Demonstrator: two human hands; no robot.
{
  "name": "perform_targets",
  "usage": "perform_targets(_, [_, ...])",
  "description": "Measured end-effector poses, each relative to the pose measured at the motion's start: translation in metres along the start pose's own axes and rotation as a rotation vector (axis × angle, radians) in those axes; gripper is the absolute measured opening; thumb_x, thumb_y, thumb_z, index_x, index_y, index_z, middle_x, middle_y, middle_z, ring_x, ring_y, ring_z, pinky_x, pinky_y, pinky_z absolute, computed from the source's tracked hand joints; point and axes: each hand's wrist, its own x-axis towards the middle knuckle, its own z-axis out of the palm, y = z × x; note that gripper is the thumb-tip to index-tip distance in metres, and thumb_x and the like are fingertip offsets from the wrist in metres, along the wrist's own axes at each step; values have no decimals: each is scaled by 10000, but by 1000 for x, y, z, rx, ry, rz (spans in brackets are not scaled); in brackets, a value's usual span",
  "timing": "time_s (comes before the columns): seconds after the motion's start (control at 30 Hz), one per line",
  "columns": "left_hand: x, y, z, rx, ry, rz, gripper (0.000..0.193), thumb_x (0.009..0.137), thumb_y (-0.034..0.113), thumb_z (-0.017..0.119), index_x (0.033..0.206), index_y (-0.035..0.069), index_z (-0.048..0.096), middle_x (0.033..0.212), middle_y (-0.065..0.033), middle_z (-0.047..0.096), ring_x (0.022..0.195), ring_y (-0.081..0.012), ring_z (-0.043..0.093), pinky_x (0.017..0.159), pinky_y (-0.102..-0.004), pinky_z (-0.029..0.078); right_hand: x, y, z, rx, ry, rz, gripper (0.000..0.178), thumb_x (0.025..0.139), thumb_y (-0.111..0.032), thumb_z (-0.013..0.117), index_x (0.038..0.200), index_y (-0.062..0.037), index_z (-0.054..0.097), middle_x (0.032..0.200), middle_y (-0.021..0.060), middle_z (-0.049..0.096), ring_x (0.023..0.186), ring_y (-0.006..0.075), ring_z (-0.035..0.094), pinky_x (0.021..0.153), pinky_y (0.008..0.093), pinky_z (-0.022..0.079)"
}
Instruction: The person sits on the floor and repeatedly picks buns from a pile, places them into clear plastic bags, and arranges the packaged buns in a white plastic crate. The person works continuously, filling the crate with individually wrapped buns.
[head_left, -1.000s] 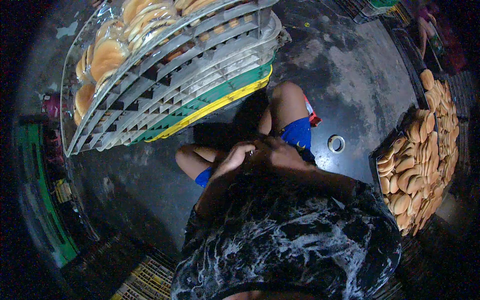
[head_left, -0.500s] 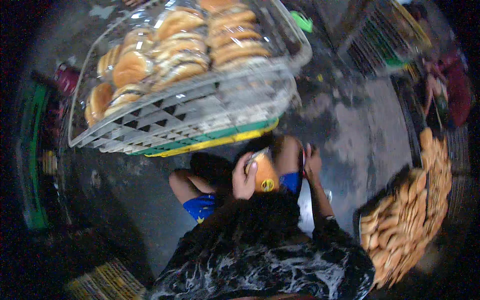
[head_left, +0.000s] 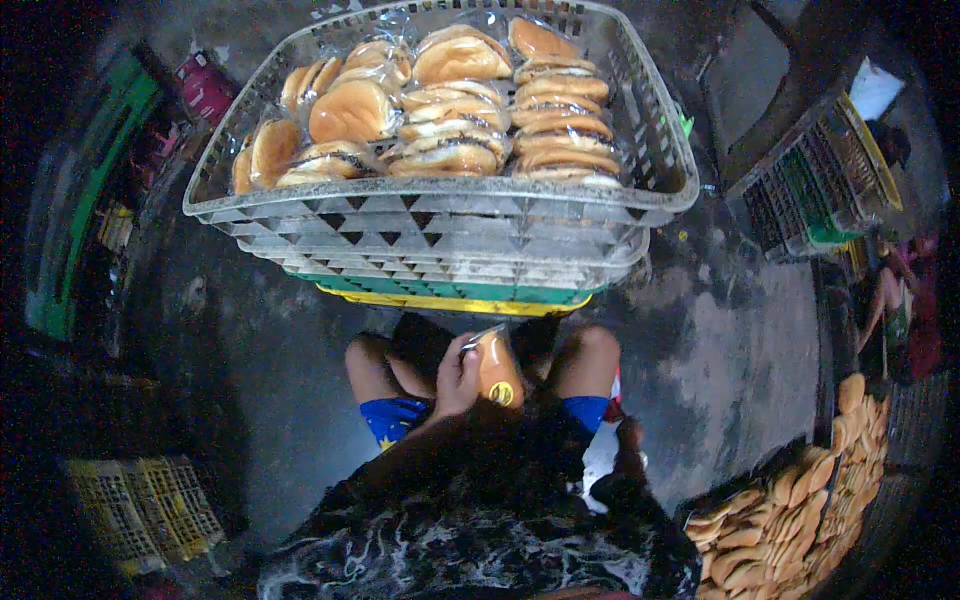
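The left hand [head_left: 456, 384] had its grip closed around a bagged bun [head_left: 497, 370]; for the right hand [head_left: 628, 434], I couldn't tell.

You had a dark, stained floor [head_left: 285, 385], with pale patches [head_left: 710, 375] well right of the yellow slatted crates [head_left: 150, 512]; beyond those crates, a long green panel [head_left: 82, 200] stood in dim light.

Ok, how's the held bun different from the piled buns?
The held bun is in a clear wrapper; the piled buns look bare. The held bun has a yellow sticker; none shows on the piled buns. The held bun is in the left hand; the piled buns lie heaped. Both look brown.
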Motion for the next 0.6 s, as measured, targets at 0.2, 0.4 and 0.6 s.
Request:
perform_targets(0.2, [22, 21, 2, 221, -96, 448, 261, 804, 145, 476, 1013, -11, 490, 943, -165, 504, 906, -304, 496, 803, -334, 391, -34, -53, -82, 253, -201, -386, 414, 809, -268, 489, 1120, 6, 491, 1205, 151, 443, 1122, 299, 404, 945, 363, 297])
perform_targets(0.4, [15, 40, 6, 288, -152, 692, 357, 837, 349, 474, 905, 3, 533, 961, -168, 514, 889, -315, 506, 793, -380, 404, -263, -249, -190, 639, -294, -1696, 246, 791, -217, 544, 908, -1, 550, 1129, 132, 496, 946, 242, 531, 803, 300, 418])
perform_targets(0.6, [35, 67, -15, 216, -57, 900, 448, 828, 432, 456, 867, -9, 520, 909, -153, 526, 802, -281, 527, 700, -352, 436, -244, -321, -173, 275, -563, -1253, 381, 728, -251, 538, 1024, -11, 533, 1040, 189, 520, 870, 278, 547, 792, 342, 426])
